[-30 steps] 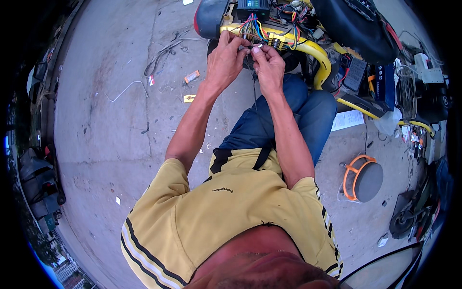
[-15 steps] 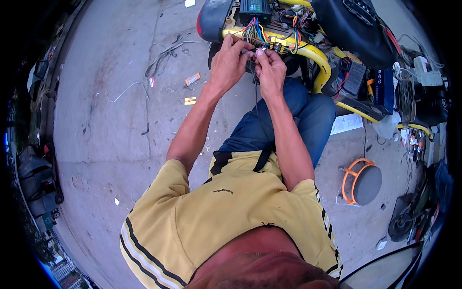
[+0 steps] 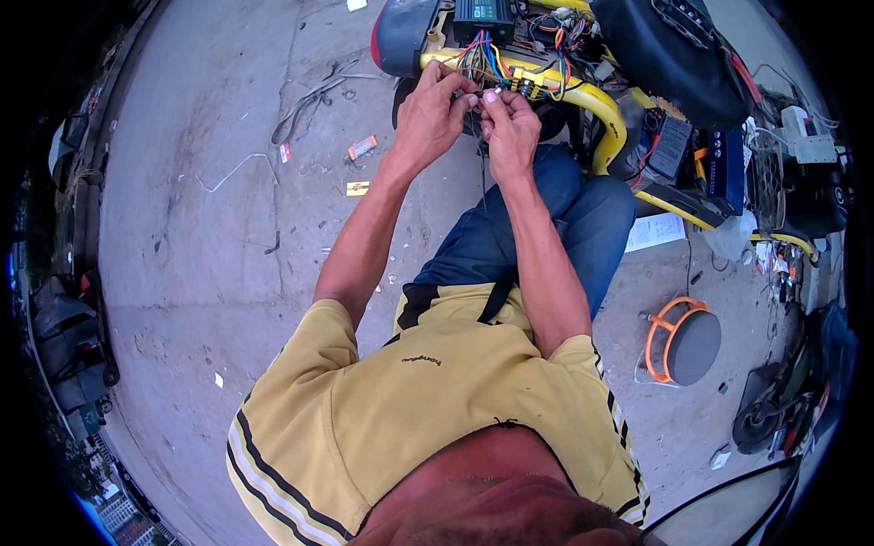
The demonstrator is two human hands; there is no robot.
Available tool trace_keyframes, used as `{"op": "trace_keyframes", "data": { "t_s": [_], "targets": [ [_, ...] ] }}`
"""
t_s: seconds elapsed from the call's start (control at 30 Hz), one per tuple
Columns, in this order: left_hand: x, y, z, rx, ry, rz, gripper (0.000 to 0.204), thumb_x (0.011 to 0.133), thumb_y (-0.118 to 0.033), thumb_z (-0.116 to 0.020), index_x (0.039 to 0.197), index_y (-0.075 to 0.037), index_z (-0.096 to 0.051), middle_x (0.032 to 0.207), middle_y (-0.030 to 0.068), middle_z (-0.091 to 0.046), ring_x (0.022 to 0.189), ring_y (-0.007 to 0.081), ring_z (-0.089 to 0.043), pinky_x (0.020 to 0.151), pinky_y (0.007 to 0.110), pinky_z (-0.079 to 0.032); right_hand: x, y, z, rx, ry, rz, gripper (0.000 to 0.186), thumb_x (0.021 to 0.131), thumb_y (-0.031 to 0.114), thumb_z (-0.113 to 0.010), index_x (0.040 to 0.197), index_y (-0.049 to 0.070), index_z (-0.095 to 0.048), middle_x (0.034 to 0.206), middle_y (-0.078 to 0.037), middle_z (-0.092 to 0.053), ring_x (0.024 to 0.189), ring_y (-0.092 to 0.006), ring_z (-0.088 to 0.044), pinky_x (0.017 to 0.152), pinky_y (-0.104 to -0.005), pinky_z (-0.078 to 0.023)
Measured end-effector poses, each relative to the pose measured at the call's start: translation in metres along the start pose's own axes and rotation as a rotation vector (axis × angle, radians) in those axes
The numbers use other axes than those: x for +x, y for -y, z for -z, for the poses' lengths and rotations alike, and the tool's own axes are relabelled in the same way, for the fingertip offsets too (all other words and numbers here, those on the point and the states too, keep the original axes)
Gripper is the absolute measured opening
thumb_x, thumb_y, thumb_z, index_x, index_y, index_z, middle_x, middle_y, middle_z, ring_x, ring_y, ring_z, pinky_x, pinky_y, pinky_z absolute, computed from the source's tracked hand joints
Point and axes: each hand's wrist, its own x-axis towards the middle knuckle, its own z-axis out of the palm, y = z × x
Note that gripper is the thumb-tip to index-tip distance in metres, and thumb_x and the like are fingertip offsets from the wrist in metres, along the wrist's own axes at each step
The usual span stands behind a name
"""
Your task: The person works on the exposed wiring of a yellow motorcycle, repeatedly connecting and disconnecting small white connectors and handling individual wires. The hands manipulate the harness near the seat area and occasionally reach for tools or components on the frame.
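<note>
At the rear of a yellow-framed scooter, both hands are close together just below the frame tube. My left hand pinches a thin wire end, thumb against forefinger. Beside it, my right hand is closed on a small pale piece at the wire, too small to name for sure. A bundle of coloured wires drops from the black controller box right above the fingers. To the right of the bundle sits a yellow-and-black terminal block. A dark cable hangs below the hands.
The raised black seat leans at the upper right. A blue-sided battery lies lower on the scooter. A round stool with an orange frame stands on the right. Straps and small boxes lie on the concrete at left.
Both hands stay almost in place, fingers still pinched together at the wires. The view has shifted very slightly.
</note>
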Motion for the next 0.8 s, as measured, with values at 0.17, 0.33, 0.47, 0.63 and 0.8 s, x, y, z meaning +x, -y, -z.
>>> {"op": "trace_keyframes", "data": {
  "t_s": [0.17,0.33,0.47,0.63,0.8],
  "targets": [
    [0.002,0.003,0.001,-0.043,0.007,-0.011,0.014,0.091,-0.008,-0.073,0.103,0.000,-0.071,0.100,0.0084,-0.057,0.077,0.0193,-0.059,0.071,0.034,-0.050,-0.001,-0.001,-0.001,-0.004,-0.011,-0.001,0.018,0.100,0.017,-0.069,0.101,0.000,-0.065,0.077,0.001,-0.060,0.060,-0.0040,-0.049,0.053,-0.0203,-0.038],
    [0.003,0.006,0.000,-0.076,-0.006,-0.006,0.014,0.090,-0.006,-0.073,0.102,0.001,-0.071,0.099,0.0081,-0.057,0.077,0.0182,-0.059,0.069,0.032,-0.050,-0.002,-0.002,-0.007,0.025,-0.039,0.032,0.018,0.100,0.016,-0.070,0.104,0.000,-0.062,0.075,0.001,-0.058,0.056,-0.0048,-0.048,0.049,-0.0197,-0.037],
    [0.003,0.002,-0.002,-0.063,-0.030,0.009,0.013,0.090,-0.004,-0.073,0.101,0.002,-0.071,0.098,0.0080,-0.056,0.077,0.0176,-0.059,0.069,0.032,-0.050,-0.007,-0.003,-0.020,-0.006,-0.120,0.125,0.018,0.101,0.015,-0.068,0.102,-0.002,-0.062,0.073,0.001,-0.058,0.056,-0.0053,-0.049,0.049,-0.0223,-0.039],
    [0.005,0.012,-0.005,-0.207,-0.021,0.010,0.011,0.090,-0.002,-0.073,0.100,0.003,-0.070,0.099,0.0083,-0.057,0.082,0.0174,-0.060,0.072,0.032,-0.052,-0.007,-0.005,-0.020,0.037,-0.126,0.111,0.017,0.101,0.014,-0.066,0.101,-0.002,-0.062,0.072,0.000,-0.058,0.057,-0.0053,-0.049,0.050,-0.0231,-0.040],
    [0.006,0.012,-0.007,-0.237,-0.017,0.023,0.011,0.091,0.001,-0.071,0.100,0.004,-0.069,0.099,0.0087,-0.057,0.086,0.0185,-0.061,0.073,0.032,-0.053,-0.008,-0.010,-0.025,0.134,-0.150,0.138,0.015,0.102,0.013,-0.066,0.100,-0.001,-0.061,0.072,0.000,-0.058,0.056,-0.0050,-0.049,0.049,-0.0229,-0.041]
  ]
}}
